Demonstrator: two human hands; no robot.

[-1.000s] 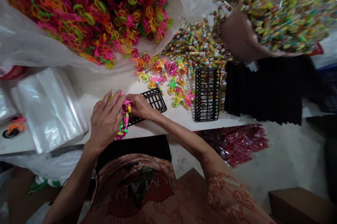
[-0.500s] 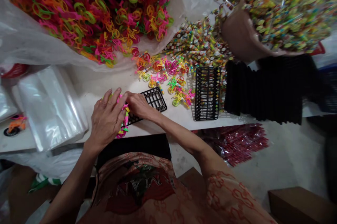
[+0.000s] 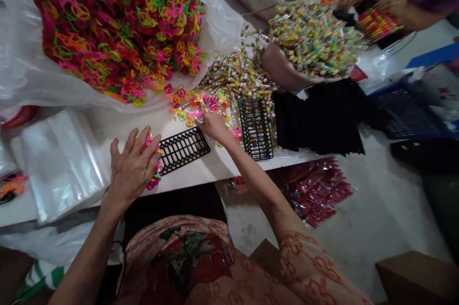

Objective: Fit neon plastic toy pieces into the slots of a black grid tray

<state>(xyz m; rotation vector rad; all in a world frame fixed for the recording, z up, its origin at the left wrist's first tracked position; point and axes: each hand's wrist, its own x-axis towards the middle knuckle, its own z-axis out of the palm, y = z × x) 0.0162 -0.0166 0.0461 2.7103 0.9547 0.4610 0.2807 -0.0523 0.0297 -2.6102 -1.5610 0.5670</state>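
Note:
My left hand [image 3: 134, 166] lies with its fingers spread over the left end of a slatted black plastic rack [image 3: 184, 150]. Under those fingers are small pink, yellow and green plastic toys [image 3: 157, 177], mostly covered. The rest of the rack's slots show nothing in them. My right hand [image 3: 214, 126] is beyond the rack's right end, its fingers curled down at the edge of a loose cluster of bright ring-shaped toys [image 3: 201, 100]. What its fingertips hold, if anything, is hidden.
A second black rack [image 3: 256, 129] lies to the right, beside stacked black racks [image 3: 319, 125]. Behind are a plastic-lined heap of toys [image 3: 125, 47], small coloured tubes [image 3: 236, 70] and a full tub [image 3: 283, 68]. Clear bags [image 3: 60, 161] lie left. Another person's hand [image 3: 392, 5] works at upper right.
My right hand has left the rack beside my left hand and moved right to the loose toys. My left hand stays on the rack's left end, fingers spread wider. The view has shifted.

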